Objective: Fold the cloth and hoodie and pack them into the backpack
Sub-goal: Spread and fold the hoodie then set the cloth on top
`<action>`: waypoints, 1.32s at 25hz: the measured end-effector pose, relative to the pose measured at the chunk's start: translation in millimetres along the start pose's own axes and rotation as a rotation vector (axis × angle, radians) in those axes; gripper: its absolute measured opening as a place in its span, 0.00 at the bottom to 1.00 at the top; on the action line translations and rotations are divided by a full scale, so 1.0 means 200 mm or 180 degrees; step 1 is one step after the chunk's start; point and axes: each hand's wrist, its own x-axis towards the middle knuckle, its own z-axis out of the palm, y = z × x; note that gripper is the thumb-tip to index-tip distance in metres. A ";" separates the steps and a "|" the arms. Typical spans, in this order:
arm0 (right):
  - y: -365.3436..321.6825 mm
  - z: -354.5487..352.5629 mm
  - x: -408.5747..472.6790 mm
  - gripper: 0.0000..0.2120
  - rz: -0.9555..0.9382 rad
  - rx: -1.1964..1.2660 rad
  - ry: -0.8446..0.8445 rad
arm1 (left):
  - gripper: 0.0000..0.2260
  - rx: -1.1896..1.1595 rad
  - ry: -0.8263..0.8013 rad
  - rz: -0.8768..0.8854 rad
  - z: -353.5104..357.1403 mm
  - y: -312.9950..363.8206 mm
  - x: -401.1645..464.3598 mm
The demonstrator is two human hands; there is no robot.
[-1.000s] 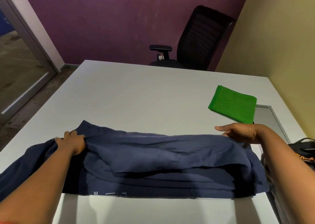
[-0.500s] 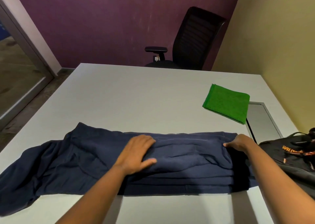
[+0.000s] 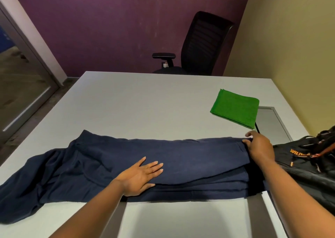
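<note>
I am in a small office or meeting room: a wide white table (image 3: 145,102) with a cable hatch (image 3: 272,122) set into it, a black mesh swivel chair (image 3: 201,45) at its far side, a glass door (image 3: 20,85) on my left.

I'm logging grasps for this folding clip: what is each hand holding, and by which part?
The right hand pinches the navy hoodie at the far right corner of its folded stack. The left hand holds nothing; it presses flat on the hoodie's middle.
</note>
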 end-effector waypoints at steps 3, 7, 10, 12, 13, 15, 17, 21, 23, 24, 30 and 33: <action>-0.06 0.11 -0.08 0.16 -0.0208 -0.0524 0.0283 | 0.28 -0.0293 0.0559 -0.0568 0.01 0.03 0.05; -0.26 0.29 -0.27 0.38 -0.1502 -0.0487 -0.0475 | 0.27 -0.0261 0.0218 -0.1503 0.04 0.09 0.13; -0.21 0.45 -0.39 0.52 -0.1494 -0.1069 -0.1350 | 0.31 -0.0483 0.0092 -0.1826 0.06 0.15 0.12; -0.16 0.48 -0.41 0.51 -0.1295 -0.1245 -0.1745 | 0.34 -0.0791 0.0183 -0.2136 0.08 0.17 0.10; -0.15 0.48 -0.40 0.51 -0.1230 -0.1278 -0.1854 | 0.36 -0.0916 0.0206 -0.2302 0.09 0.17 0.09; -0.17 0.47 -0.38 0.50 -0.1146 -0.1349 -0.1983 | 0.37 -0.1035 0.0098 -0.2501 0.09 0.17 0.10; -0.21 0.46 -0.37 0.49 -0.1080 -0.1377 -0.2061 | 0.37 -0.1018 0.0046 -0.2536 0.10 0.15 0.12; -0.25 0.45 -0.33 0.49 -0.0997 -0.1341 -0.2114 | 0.38 -0.1143 -0.0016 -0.2576 0.10 0.08 0.15; -0.26 0.46 -0.28 0.49 -0.0954 -0.1345 -0.2113 | 0.39 -0.1084 0.0132 -0.2562 0.10 0.04 0.18; -0.27 0.47 -0.26 0.49 -0.0938 -0.1355 -0.2120 | 0.39 -0.0978 0.0226 -0.2538 0.11 0.03 0.20; -0.32 0.38 -0.15 0.36 -0.0712 -0.0542 -0.1739 | 0.43 -0.1106 -0.0036 -0.2471 0.08 0.02 0.22; -0.24 0.29 -0.09 0.28 0.0040 0.0098 -0.0284 | 0.44 -0.1162 -0.0136 -0.2416 0.06 0.01 0.23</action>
